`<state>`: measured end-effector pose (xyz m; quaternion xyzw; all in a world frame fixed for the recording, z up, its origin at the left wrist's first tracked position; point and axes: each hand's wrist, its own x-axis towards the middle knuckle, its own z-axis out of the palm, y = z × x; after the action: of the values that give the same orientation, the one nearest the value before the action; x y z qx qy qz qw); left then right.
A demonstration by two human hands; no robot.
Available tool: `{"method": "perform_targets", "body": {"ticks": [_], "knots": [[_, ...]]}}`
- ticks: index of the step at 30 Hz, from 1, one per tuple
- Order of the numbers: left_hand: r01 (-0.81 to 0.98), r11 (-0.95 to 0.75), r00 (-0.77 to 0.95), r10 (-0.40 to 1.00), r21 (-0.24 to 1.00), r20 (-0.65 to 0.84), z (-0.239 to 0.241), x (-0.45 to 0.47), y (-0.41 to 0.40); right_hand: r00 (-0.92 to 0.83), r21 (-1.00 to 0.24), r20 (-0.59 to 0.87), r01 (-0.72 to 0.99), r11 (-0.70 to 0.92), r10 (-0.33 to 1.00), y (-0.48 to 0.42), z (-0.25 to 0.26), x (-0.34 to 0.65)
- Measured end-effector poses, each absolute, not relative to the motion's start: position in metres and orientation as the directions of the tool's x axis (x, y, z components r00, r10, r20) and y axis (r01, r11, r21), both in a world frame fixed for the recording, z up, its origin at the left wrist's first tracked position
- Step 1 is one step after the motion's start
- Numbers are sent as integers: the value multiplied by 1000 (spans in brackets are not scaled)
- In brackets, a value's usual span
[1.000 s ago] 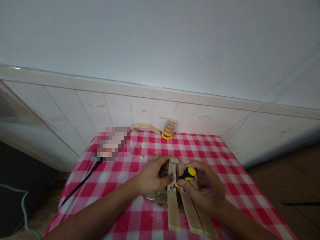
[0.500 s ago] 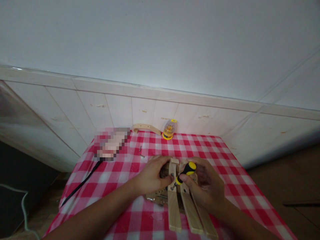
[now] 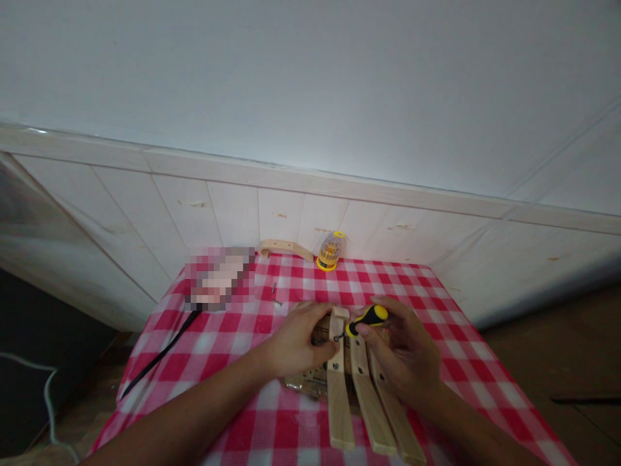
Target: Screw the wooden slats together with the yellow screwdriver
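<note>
My right hand point(image 3: 410, 349) is closed around a yellow and black screwdriver point(image 3: 367, 321). Its tip points left at the upper screw point(image 3: 336, 338) of the leftmost wooden hook point(image 3: 340, 408); whether it touches the screw head I cannot tell. My left hand point(image 3: 301, 343) grips that hook near its curled top end, thumb along its side. A lower screw point(image 3: 336, 366) shows in the same hook. Two more wooden hooks point(image 3: 372, 408) lie to its right, partly behind my right hand. Under them is a brownish, plastic-wrapped piece with small holes point(image 3: 308, 382).
A loose wooden hook point(image 3: 285, 247) and a clear, yellow-based bit case point(image 3: 330, 251) stand by the panelled wall point(image 3: 233, 210). Two small screws point(image 3: 275, 294) lie on the checked tablecloth point(image 3: 233, 401). A blurred-out object point(image 3: 218, 278) with a black strap point(image 3: 160, 356) lies at the left.
The screwdriver tip has moved up from the lower screw to the upper screw of the leftmost hook, and the tool now lies flatter. My left hand has stayed on the hook.
</note>
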<state>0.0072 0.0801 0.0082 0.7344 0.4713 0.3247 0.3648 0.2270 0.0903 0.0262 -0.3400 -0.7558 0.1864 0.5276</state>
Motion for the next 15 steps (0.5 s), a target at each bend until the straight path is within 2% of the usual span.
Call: {"method": "perform_targets", "body": {"ticks": [5, 9, 15], "knots": [[458, -284, 340, 931, 842, 129, 4, 6, 81, -319, -640, 642, 278, 716, 698, 90, 29, 231], [444, -303, 356, 923, 843, 145, 4, 6, 82, -405, -593, 638, 285, 753, 655, 89, 36, 236], [453, -303, 351, 925, 838, 145, 5, 6, 81, -375, -594, 639, 316, 740, 672, 90, 35, 236]]}}
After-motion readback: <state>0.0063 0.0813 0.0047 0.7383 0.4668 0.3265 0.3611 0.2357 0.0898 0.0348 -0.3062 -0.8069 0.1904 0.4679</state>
